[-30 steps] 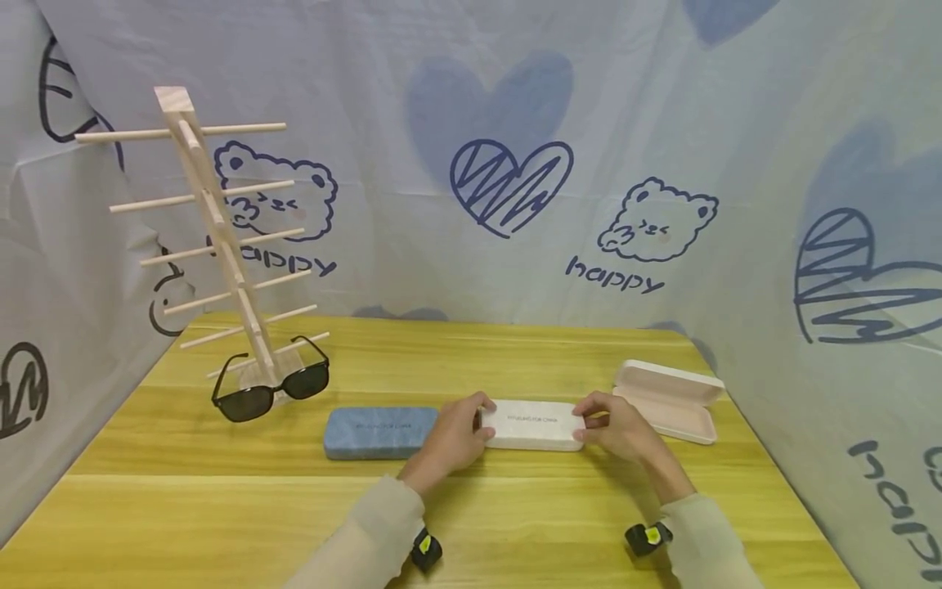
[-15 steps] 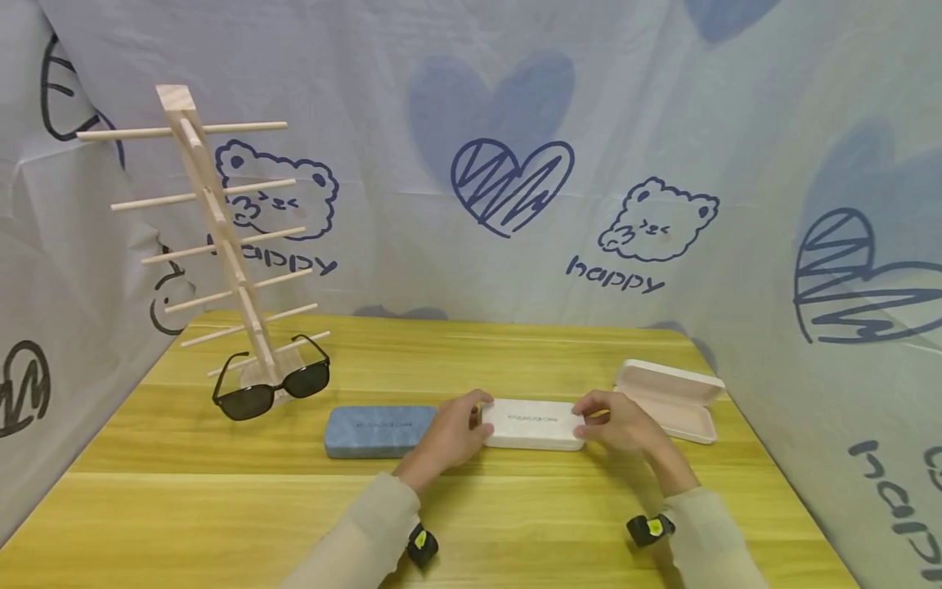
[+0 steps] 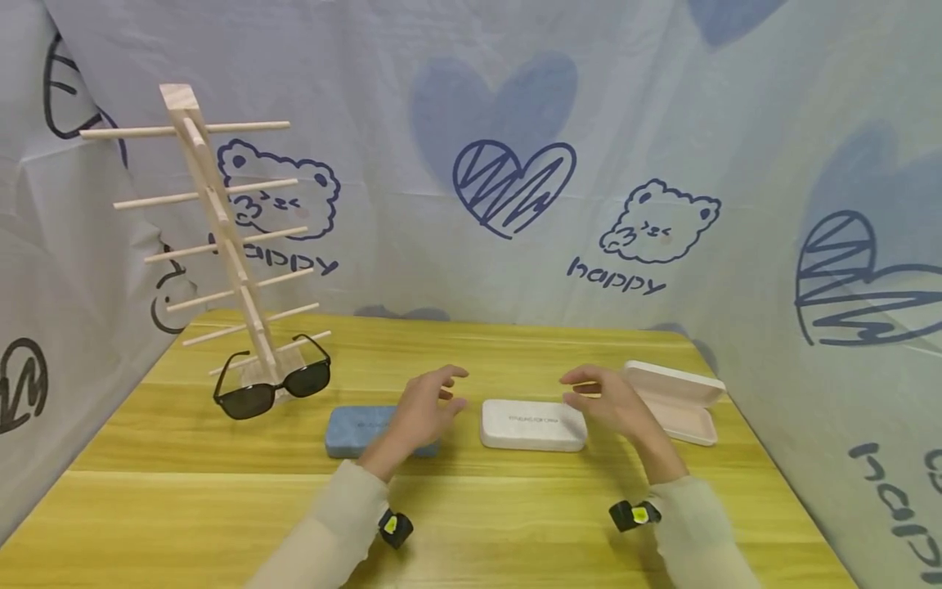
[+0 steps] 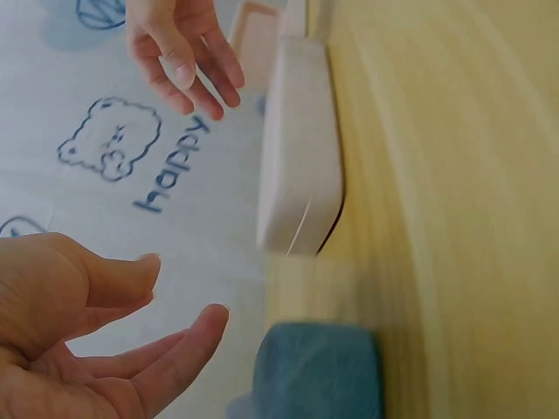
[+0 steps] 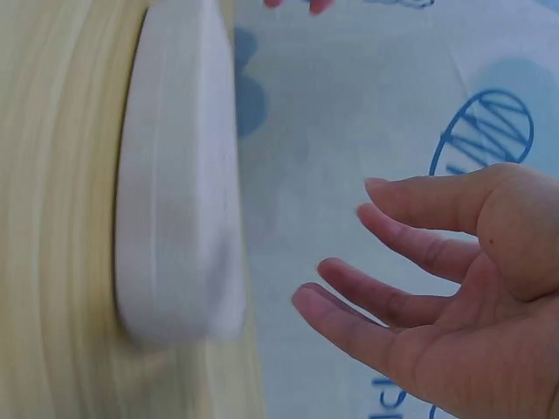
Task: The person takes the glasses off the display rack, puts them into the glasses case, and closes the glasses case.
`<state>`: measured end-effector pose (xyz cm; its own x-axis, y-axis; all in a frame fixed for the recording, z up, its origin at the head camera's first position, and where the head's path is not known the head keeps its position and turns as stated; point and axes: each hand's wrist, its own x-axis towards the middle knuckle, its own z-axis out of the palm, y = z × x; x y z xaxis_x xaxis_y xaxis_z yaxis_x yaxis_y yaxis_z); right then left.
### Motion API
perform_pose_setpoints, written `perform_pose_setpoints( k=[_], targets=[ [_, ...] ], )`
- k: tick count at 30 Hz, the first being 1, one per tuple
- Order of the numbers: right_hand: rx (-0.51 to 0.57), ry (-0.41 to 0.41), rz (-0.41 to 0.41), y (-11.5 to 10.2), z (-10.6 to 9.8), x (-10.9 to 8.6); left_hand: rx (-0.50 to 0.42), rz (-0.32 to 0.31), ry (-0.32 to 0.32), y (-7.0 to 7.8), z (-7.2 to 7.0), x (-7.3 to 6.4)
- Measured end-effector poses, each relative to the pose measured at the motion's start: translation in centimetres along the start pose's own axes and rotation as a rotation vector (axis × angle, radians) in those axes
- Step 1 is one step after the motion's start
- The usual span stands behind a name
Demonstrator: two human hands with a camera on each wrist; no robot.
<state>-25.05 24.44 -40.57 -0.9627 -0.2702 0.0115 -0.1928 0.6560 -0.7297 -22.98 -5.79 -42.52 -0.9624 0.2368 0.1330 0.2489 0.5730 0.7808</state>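
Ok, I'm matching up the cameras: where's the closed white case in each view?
Head: closed white case, lower half, right of centre.
Left wrist: case, mostly upper half, just right of centre.
Right wrist: case, left of centre, reaching the top edge.
Shared landmark: right hand, visible in all three.

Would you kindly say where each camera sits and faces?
Head: head-worn, facing forward and down at the closed white case; sleeves, left hand, right hand show.
Left wrist: worn there, facing the white case; both hands show.
Right wrist: worn there, facing the white case; right hand, left fingers show.
Wrist views share the white case.
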Motion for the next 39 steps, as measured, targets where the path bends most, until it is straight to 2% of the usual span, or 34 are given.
perform_pose_setpoints(
  k=[8,17,23,33,39],
  targets=[
    [0.034,0.023,-0.067,-3.1,2.2,1.8,0.009,-0.027,0.05,-1.3,-3.3,-0.3],
    [0.104,-0.02,-0.109,-6.3,5.3,3.8,0.041,-0.067,0.088,-2.6,-6.4,-2.0],
    [0.115,-0.048,-0.152,-8.0,7.2,5.2,0.073,-0.036,0.129,-3.5,-7.9,-3.1],
    [0.133,-0.068,-0.235,-10.3,10.7,7.0,0.118,-0.051,0.154,-4.9,-10.9,-5.9],
    [0.143,-0.096,-0.266,-11.8,12.5,7.8,0.189,-0.066,0.171,-5.7,-12.5,-7.9]
  ],
)
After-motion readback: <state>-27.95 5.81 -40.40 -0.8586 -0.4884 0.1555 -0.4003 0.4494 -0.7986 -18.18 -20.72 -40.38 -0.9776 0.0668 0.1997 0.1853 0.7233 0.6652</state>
